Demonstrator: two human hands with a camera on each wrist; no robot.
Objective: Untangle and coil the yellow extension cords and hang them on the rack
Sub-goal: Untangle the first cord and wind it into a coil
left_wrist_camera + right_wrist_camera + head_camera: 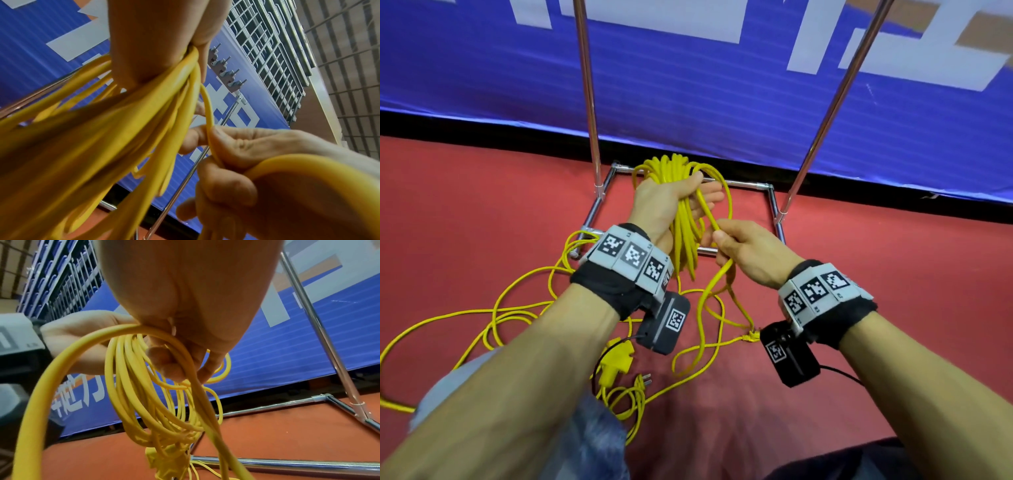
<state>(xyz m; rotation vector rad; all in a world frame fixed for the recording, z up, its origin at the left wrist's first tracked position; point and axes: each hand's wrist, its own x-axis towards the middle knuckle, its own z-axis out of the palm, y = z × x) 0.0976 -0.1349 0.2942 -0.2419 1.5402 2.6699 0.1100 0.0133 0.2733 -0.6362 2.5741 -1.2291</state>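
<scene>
Nearest the person, loose yellow extension cord [500, 315] sprawls in tangled loops over the red floor [893, 274], with a yellow socket block [616, 356] and a small dark plug [645, 379] lying among them. A knot [751, 337] sits in the strand just beside the right wrist camera.

Above that, the right hand [746, 251] pinches a single strand between thumb and curled fingers and feeds it toward the coil [681, 212]. The left hand [671, 202] is closed around the gathered loops, which hang down from it. Beyond the hands stands the chrome rack [770, 186], its base on the floor and two uprights rising in front of a blue banner [722, 85].

By its look the cord is light, limp and smooth-jacketed, so loops would likely slip out of a loose fist; a firm hold at the top of the bundle seems best, with the free strand guided near the coil. The knot will probably catch before it reaches the hand and need picking open.

The head view alone shows the tangle on the floor and how much cord remains uncoiled. The left wrist view shows the pinch on the strand close up and a row of hooks [226, 71] high on the rack. The right wrist view shows another yellow socket block [164, 464] dangling below the coil.
</scene>
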